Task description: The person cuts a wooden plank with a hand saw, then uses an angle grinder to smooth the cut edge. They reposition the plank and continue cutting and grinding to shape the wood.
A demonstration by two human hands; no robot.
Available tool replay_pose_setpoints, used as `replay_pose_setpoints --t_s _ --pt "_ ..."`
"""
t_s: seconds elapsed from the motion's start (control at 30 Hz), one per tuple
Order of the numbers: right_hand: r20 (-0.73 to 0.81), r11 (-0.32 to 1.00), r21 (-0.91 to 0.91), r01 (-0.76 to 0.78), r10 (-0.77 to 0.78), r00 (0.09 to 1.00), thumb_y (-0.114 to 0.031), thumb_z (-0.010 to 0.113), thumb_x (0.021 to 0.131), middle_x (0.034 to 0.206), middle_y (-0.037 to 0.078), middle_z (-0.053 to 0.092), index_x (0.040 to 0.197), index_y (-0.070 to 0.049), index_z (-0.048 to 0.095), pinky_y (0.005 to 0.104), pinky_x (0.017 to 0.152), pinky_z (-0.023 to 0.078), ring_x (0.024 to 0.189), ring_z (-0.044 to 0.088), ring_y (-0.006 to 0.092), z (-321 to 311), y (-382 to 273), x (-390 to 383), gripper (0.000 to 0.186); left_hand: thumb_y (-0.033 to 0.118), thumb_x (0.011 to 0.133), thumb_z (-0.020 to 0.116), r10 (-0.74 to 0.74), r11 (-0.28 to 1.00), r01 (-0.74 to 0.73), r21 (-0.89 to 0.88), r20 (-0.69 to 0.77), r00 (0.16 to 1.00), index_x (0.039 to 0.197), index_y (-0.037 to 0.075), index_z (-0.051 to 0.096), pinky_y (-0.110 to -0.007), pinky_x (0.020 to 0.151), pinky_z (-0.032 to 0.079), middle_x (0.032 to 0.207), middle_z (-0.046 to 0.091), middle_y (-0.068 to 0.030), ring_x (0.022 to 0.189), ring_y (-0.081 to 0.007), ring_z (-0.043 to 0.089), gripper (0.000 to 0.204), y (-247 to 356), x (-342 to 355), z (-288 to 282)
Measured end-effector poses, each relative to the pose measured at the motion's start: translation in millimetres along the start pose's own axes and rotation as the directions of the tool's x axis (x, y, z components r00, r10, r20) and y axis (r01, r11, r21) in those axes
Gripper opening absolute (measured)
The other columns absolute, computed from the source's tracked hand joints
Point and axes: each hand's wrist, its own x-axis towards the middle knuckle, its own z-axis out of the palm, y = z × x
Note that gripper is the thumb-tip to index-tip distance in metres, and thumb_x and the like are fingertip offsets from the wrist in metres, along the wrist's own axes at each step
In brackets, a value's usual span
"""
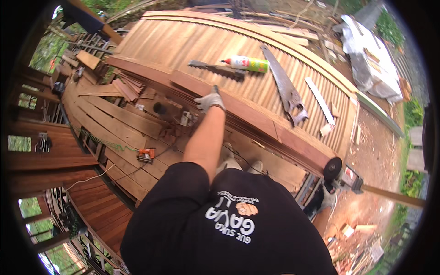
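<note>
My left hand (210,101), in a pale glove, grips the edge of a long reddish board (245,110), fingers bent over it. The board lies along the near side of a pale slatted wooden panel (167,36). My right hand (327,199), also gloved, is low at the right, closed on something dark I cannot make out, partly behind my body. A black disc (332,168) is at the board's right end above it. On the panel lie a handsaw (282,87), a spray-type bottle (252,64), a dark straight bar (204,64) and a white strip (318,101).
An orange nail gun (146,153) with a coiled green hose lies on the plank decking (110,123) at left, near loose offcuts (126,89). A plastic-wrapped stack (373,68) stands at upper right. A wooden pole (392,197) crosses the dirt ground at right.
</note>
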Motion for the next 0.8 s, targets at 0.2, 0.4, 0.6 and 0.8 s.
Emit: replay_pose_setpoints --t_s 0.2,0.4,0.6,0.8 --pt "-0.04 0.993 -0.115 -0.028 0.023 0.999 -0.004 0.084 0.079 0.104 0.01 0.068 0.123 -0.005 0.058 0.0357 0.063 0.06 0.079 0.067 0.0207 -14 42 41 0.051 0.054 0.073 0.089 -0.186 0.981 0.189 -0.037 0.077 0.98 0.166 0.023 0.004 -0.058 0.12 0.034 0.169 0.022 -0.0158 0.152 -0.0393 0.033 0.13 29 -19 -1" --pt "-0.014 0.969 -0.248 0.003 -0.006 1.0 -0.013 0.089 0.075 0.114 0.012 0.069 0.124 -0.003 0.062 0.0374 0.078 0.06 0.092 0.069 0.0242 -35 69 60 0.057 0.042 0.074 0.091 -0.192 0.977 0.201 -0.077 0.116 0.975 0.165 0.024 0.006 -0.053 0.117 0.042 0.168 0.024 -0.0166 0.148 -0.036 0.04 0.125 28 -22 -8" --pt "0.023 0.905 -0.41 0.117 -0.118 0.993 -0.015 0.09 0.074 0.117 0.012 0.069 0.126 -0.002 0.062 0.0379 0.087 0.057 0.1 0.068 0.0247 -21 76 92 0.061 0.039 0.067 0.096 -0.063 0.944 0.071 -0.323 0.037 0.997 0.161 0.009 0.013 -0.046 0.118 0.041 0.162 0.03 -0.0206 0.141 -0.0368 0.047 0.129 -13 21 8" --pt "0.131 0.948 -0.306 0.089 -0.05 0.99 -0.028 0.092 0.073 0.119 0.015 0.071 0.126 0.001 0.065 0.041 0.095 0.052 0.106 0.066 0.0274 -6 41 95 0.067 0.026 0.066 0.094 0.162 0.795 -0.244 -0.555 -0.194 0.968 0.154 -0.003 0.024 -0.043 0.116 0.042 0.15 0.046 -0.0265 0.137 -0.0383 0.051 0.116 -18 22 -53"
